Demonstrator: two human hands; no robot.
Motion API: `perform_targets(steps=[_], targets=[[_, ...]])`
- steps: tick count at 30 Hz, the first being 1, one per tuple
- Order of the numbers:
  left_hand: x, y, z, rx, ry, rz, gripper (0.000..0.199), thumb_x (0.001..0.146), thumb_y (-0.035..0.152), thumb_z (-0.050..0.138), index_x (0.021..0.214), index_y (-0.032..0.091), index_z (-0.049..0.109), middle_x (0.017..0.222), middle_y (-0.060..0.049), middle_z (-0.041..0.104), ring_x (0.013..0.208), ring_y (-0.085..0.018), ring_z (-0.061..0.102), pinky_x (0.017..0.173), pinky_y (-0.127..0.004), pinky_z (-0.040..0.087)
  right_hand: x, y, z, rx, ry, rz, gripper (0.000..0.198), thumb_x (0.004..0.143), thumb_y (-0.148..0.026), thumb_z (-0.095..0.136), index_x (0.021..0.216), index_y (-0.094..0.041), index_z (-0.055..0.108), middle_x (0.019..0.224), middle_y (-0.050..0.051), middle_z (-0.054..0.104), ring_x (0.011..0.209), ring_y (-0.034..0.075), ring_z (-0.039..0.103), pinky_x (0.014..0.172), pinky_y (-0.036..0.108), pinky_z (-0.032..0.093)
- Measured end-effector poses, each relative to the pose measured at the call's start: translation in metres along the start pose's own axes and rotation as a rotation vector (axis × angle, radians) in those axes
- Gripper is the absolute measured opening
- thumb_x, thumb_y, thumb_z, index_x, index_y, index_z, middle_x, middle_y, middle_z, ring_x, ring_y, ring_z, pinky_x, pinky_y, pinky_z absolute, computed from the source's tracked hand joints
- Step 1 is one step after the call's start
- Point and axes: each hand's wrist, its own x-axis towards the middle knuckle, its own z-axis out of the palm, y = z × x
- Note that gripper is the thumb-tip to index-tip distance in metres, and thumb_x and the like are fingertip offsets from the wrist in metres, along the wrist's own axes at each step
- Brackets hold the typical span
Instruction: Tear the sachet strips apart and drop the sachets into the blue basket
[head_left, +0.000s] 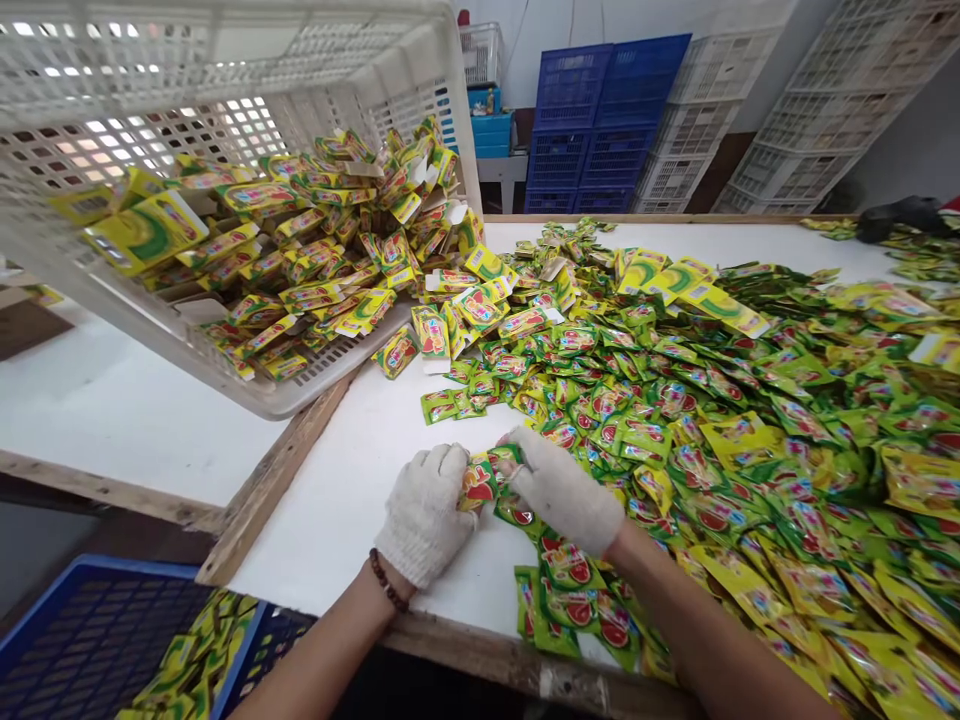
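Note:
My left hand (426,515), in a white knit glove, is closed round a small yellow and red carton (477,484). My right hand (564,492), gloved too, pinches a green candy packet (505,460) right against the carton's end. How far the packet is inside the carton I cannot tell. Under and beside my right hand lie more green packets (574,575) with red fruit prints. A big pile of green and yellow packets (720,470) covers the right of the white table (322,520).
A white plastic crate (277,400) lies tipped at the left, spilling yellow cartons (300,250) onto the table. A blue crate (97,610) with filled cartons or packets stands below the front edge. Stacked blue crates (574,90) and white crates (802,125) stand behind.

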Motion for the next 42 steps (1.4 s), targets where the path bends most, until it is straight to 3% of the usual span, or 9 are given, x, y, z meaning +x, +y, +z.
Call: perform_targets(steps=[8,14,17,19,24,28,30,36,42], targets=[[-0.007,0.003,0.005,-0.005,0.041,0.030,0.037,0.069,0.025,0.058,0.105,0.017,0.053,0.101,-0.007,0.058,0.091,-0.025,0.051,0.080,-0.037,0.042,0.002,-0.006,-0.007,-0.214,-0.047,-0.069,0.023,0.072,-0.014,0.053,0.052,-0.016,0.042,0.054,0.000,0.047,0.054,0.009,0.040,0.052,0.022,0.025],[-0.004,0.002,0.006,-0.029,0.093,-0.011,0.036,0.070,0.025,0.059,0.105,0.017,0.054,0.100,-0.009,0.058,0.091,-0.026,0.052,0.080,-0.037,0.043,-0.011,-0.007,-0.013,0.478,-0.503,0.090,0.014,0.082,-0.028,0.042,0.085,-0.018,0.051,0.048,-0.006,0.049,0.036,0.007,0.046,0.037,0.015,0.033],[-0.006,0.002,0.004,-0.172,0.133,-0.013,0.044,0.070,0.030,0.063,0.110,0.015,0.052,0.102,-0.010,0.058,0.094,-0.027,0.052,0.084,-0.039,0.043,-0.017,-0.009,-0.016,0.682,-0.625,0.050,0.020,0.080,-0.036,0.048,0.090,-0.018,0.047,0.052,-0.006,0.050,0.039,0.007,0.050,0.036,0.014,0.037],[-0.007,0.002,-0.001,-0.363,0.093,-0.020,0.049,0.070,0.033,0.064,0.113,0.016,0.051,0.105,-0.010,0.058,0.097,-0.026,0.053,0.086,-0.039,0.042,-0.016,-0.011,-0.016,0.621,-0.611,0.026,0.017,0.080,-0.033,0.048,0.087,-0.018,0.047,0.050,-0.007,0.048,0.037,0.007,0.049,0.034,0.014,0.035],[-0.011,0.001,-0.011,-1.089,-0.268,-0.162,0.026,0.080,0.041,0.054,0.093,0.019,0.055,0.084,-0.003,0.063,0.078,-0.017,0.059,0.069,-0.029,0.048,-0.010,-0.010,-0.010,0.228,-0.459,-0.027,0.017,0.080,-0.023,0.044,0.065,-0.017,0.049,0.043,-0.006,0.040,0.032,0.005,0.040,0.033,0.015,0.028],[-0.021,-0.001,-0.004,-1.401,-0.140,-0.442,0.046,0.070,0.038,0.067,0.103,0.021,0.040,0.080,0.001,0.063,0.068,-0.015,0.062,0.060,-0.027,0.050,-0.007,-0.006,0.001,0.287,-0.003,0.027,0.016,0.076,-0.024,0.053,0.091,-0.018,0.054,0.052,-0.005,0.048,0.044,0.008,0.045,0.044,0.019,0.036],[-0.027,-0.002,0.000,-1.415,-0.047,-0.487,0.051,0.069,0.036,0.068,0.106,0.023,0.036,0.087,0.000,0.063,0.071,-0.015,0.063,0.060,-0.028,0.051,-0.006,-0.004,0.008,0.405,0.087,0.048,0.025,0.073,-0.027,0.057,0.095,-0.019,0.049,0.055,-0.005,0.051,0.047,0.009,0.047,0.047,0.021,0.039],[-0.040,-0.009,0.001,-1.378,-0.013,-0.352,0.038,0.075,0.034,0.062,0.106,0.020,0.044,0.106,-0.005,0.058,0.088,-0.015,0.060,0.074,-0.028,0.051,-0.005,-0.001,0.024,0.759,-0.176,0.026,0.022,0.072,-0.030,0.056,0.089,-0.019,0.048,0.076,0.000,0.060,0.068,0.012,0.059,0.059,0.022,0.047],[-0.048,-0.016,-0.006,-1.125,-0.163,-0.293,0.018,0.081,0.034,0.055,0.080,0.015,0.057,0.076,0.000,0.058,0.071,-0.012,0.053,0.065,-0.023,0.044,-0.009,-0.003,0.009,0.256,-0.372,-0.091,0.010,0.072,-0.025,0.057,0.076,-0.017,0.062,0.059,-0.003,0.057,0.053,0.008,0.051,0.050,0.018,0.039]])
